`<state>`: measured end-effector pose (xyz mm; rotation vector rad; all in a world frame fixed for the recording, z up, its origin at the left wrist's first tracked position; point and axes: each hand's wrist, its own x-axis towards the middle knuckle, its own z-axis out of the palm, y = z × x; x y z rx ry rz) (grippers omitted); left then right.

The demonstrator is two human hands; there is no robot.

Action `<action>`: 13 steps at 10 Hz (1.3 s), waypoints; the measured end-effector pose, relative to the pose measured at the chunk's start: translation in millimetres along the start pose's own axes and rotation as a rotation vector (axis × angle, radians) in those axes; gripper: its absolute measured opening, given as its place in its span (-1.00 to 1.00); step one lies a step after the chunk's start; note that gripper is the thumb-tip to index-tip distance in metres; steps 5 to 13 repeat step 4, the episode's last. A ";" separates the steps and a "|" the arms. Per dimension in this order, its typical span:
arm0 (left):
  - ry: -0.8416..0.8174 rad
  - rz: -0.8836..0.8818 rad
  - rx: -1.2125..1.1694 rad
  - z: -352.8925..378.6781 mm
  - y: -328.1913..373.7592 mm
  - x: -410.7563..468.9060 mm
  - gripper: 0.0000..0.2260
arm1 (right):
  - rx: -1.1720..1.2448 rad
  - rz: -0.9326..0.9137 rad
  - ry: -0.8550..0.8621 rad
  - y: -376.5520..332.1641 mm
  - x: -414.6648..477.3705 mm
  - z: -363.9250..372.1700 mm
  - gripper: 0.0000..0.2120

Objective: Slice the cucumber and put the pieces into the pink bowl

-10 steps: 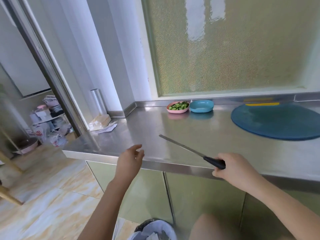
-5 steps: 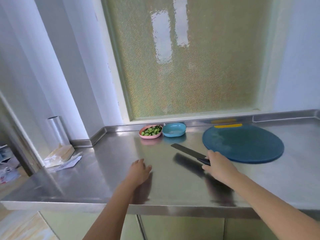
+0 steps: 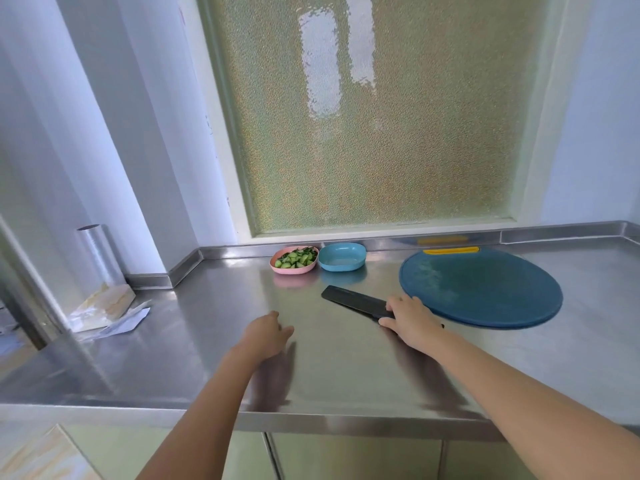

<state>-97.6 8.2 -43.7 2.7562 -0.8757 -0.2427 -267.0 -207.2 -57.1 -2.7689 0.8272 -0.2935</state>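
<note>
The pink bowl (image 3: 278, 270) stands at the back of the steel counter (image 3: 207, 341) and holds several green cucumber pieces (image 3: 296, 259). A round dark blue cutting board (image 3: 479, 292) lies to the right with nothing on it. The knife's dark blade (image 3: 353, 301) lies flat on the counter just left of the board, pointing toward the bowls. My right hand (image 3: 410, 320) covers and grips its handle. My left hand (image 3: 266, 336) rests palm down on the bare counter, holding nothing, its fingers loosely bent.
A blue bowl (image 3: 342, 258) sits right beside the pink one. A yellow strip (image 3: 450, 251) lies behind the board. A roll of film (image 3: 98, 256) and crumpled paper packaging (image 3: 107, 308) occupy the left corner. The counter's front edge (image 3: 311, 422) is near me.
My right hand carried the knife in from the counter's front edge and laid it flat beside the board. My left hand came down onto the counter. The view lifted toward the window.
</note>
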 end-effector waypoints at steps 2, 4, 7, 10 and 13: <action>-0.041 -0.004 0.039 -5.4 6.9 0.7 -0.57 | -0.006 -0.018 -0.017 1.4 -0.4 -3.9 -0.71; -0.039 -0.018 -0.057 -24.0 21.6 7.5 -0.51 | 0.081 -0.007 -0.057 -1.6 2.6 -25.4 -0.71; -0.039 -0.018 -0.057 -24.0 21.6 7.5 -0.51 | 0.081 -0.007 -0.057 -1.6 2.6 -25.4 -0.71; -0.039 -0.018 -0.057 -24.0 21.6 7.5 -0.51 | 0.081 -0.007 -0.057 -1.6 2.6 -25.4 -0.71; -0.039 -0.018 -0.057 -24.0 21.6 7.5 -0.51 | 0.081 -0.007 -0.057 -1.6 2.6 -25.4 -0.71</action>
